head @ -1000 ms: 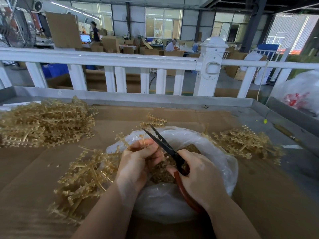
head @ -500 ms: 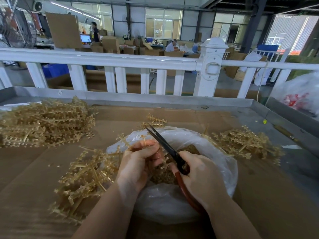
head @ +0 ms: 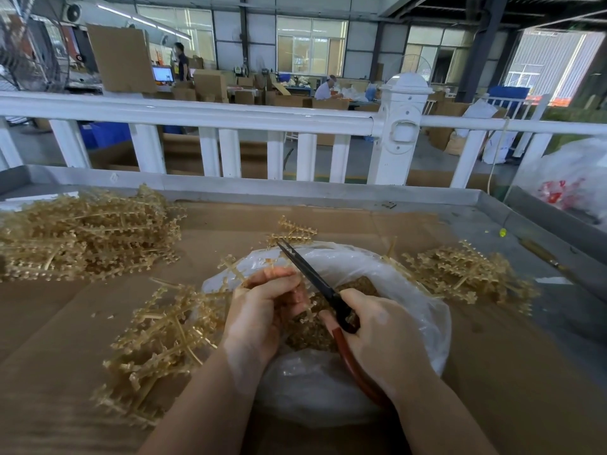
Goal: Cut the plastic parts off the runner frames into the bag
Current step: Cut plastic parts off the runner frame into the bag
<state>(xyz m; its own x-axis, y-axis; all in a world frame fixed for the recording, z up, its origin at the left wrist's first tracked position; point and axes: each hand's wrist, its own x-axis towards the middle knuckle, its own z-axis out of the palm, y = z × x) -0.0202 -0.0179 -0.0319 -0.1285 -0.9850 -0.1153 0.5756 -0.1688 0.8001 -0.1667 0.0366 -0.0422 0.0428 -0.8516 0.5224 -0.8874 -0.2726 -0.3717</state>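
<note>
left hand (head: 262, 310): fingers curled on a frame (head: 297, 298) over the bag (head: 410, 290) | right hand (head: 384, 339): fingers clamped on scissors (head: 315, 280), blades nearly together | bag mid-surface, parts (head: 364, 285) inside | frame piles (head: 88, 231) left, right, near-left

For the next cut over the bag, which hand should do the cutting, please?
Probably the right hand: it already grips the scissors, blades over the bag. The left hand holds the runner frame beside the blades.
</note>
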